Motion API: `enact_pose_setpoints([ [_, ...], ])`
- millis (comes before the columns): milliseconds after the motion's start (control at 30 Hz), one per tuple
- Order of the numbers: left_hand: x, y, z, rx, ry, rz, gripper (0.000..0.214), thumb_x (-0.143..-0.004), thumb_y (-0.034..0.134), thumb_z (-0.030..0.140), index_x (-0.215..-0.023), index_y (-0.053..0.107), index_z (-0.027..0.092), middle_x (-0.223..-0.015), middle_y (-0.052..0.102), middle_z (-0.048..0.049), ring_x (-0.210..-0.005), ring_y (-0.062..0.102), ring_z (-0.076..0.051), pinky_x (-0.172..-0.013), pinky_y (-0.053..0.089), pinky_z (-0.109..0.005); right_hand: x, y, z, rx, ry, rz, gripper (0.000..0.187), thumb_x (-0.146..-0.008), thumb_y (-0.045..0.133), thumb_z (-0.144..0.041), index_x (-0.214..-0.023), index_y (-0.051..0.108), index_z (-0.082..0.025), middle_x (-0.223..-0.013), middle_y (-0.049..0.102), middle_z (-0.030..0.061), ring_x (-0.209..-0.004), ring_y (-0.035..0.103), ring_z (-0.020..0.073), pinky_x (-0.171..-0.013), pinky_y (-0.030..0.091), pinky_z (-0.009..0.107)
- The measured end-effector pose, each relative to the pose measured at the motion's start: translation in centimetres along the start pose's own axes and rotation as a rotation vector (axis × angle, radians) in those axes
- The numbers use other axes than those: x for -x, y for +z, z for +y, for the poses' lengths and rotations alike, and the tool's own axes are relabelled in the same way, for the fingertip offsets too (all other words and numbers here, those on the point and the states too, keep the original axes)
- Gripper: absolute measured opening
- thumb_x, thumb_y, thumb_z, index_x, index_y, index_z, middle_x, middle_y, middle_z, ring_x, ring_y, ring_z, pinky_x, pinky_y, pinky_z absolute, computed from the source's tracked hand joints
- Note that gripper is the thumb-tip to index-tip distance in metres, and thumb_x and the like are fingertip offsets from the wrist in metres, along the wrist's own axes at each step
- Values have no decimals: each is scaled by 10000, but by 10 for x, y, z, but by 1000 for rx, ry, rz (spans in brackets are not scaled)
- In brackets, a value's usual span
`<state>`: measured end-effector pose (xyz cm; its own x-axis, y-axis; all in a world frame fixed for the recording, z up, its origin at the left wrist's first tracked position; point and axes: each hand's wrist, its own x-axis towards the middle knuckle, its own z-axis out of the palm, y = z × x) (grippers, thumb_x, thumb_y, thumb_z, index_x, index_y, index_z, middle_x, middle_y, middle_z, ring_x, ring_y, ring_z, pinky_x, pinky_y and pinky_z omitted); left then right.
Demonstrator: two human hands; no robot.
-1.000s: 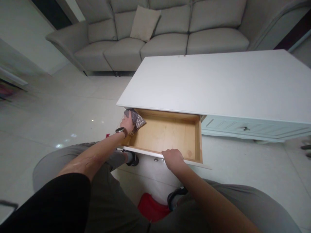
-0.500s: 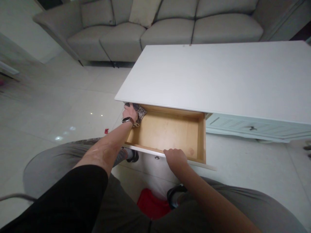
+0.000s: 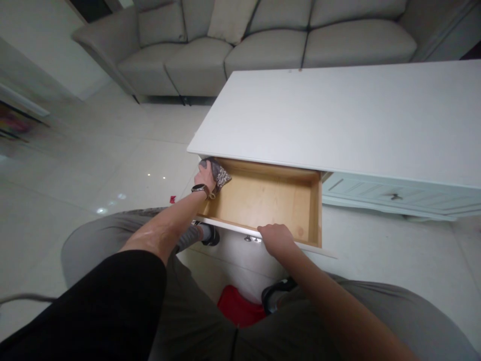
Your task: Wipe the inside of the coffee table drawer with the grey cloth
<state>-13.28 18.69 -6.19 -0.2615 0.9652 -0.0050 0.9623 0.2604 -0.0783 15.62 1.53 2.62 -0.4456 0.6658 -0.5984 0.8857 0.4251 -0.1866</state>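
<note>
A wooden drawer [image 3: 263, 195] is pulled out from under the white coffee table [image 3: 338, 110]. At the drawer's far left corner, my left hand [image 3: 205, 175] grips a dark patterned cloth [image 3: 221, 175] against the side wall. A dark watch is on that wrist. My right hand [image 3: 277, 238] is closed over the top of the drawer's white front panel, a little right of the small metal knob [image 3: 247, 238]. Its fingertips rest on the panel's inner edge.
A grey sofa [image 3: 199, 65] stands behind the table. On the right is another drawer front [image 3: 398, 193], pushed in. Between my feet lies a red object [image 3: 240, 306], partly hidden. A small red scrap [image 3: 172, 199] is on the tiled floor to the left.
The whole view has shifted slightly, so the scene sits further right. My left hand stays with the cloth in the same corner, and more of the cloth shows. My right hand keeps its hold.
</note>
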Motion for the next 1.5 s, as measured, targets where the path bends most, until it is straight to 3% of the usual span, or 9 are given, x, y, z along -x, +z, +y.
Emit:
enact_pose_setpoints([
  [400,49,6,-36,-130,19,-123,1285,-680,823,277,-1627,-44,217,-1376,503,-272,-1021,693,-364,-831,540,-407,-1,-1,-2,7,4,-19,405,-957,453,-59,-1278,678,-159,-1218,727,166,-1117,702,286,-862,545,389],
  [567,48,5,-51,-205,68,-300,1560,-513,944,277,-1611,-158,165,-1430,467,-347,-1107,673,-395,-856,534,-395,-1,2,-2,-1,16,-7,403,-964,455,-66,-1287,675,-167,-1240,717,170,-1134,696,279,-868,546,381],
  [700,48,2,-55,-236,92,-340,1657,-413,974,280,-1610,-164,152,-1467,426,-381,-1159,640,-456,-850,534,-413,-1,3,-2,-6,27,-4,405,-959,466,-61,-1288,675,-169,-1239,717,173,-1128,700,275,-867,548,381],
  [967,59,-12,-35,-179,101,-229,1472,-582,902,280,-1621,-132,155,-1409,456,-328,-1034,693,-385,-841,548,-408,-2,2,-4,-14,40,-5,416,-952,450,-53,-1288,675,-151,-1241,714,177,-1127,701,273,-870,554,375],
  [1200,11,-13,-15,-150,111,-137,1206,-764,769,350,-1633,-50,184,-1371,465,-274,-1061,679,-382,-869,541,-428,2,-2,-4,-38,37,-6,405,-951,456,-54,-1274,679,-152,-1214,722,184,-1107,710,267,-865,553,369],
  [1367,-18,-17,4,-80,121,-44,832,-884,609,382,-1591,203,217,-1388,432,-259,-1092,647,-383,-878,528,-465,5,-1,-2,-44,20,34,382,-969,430,-71,-1228,697,-158,-1180,737,170,-1100,710,261,-860,545,355],
  [1500,-4,-13,1,-102,251,-46,642,-906,582,406,-1497,408,221,-1531,334,-240,-1303,456,-472,-943,483,-551,2,1,-1,-56,18,23,374,-976,419,-78,-1200,705,-163,-1166,744,156,-1080,714,261,-847,542,353],
])
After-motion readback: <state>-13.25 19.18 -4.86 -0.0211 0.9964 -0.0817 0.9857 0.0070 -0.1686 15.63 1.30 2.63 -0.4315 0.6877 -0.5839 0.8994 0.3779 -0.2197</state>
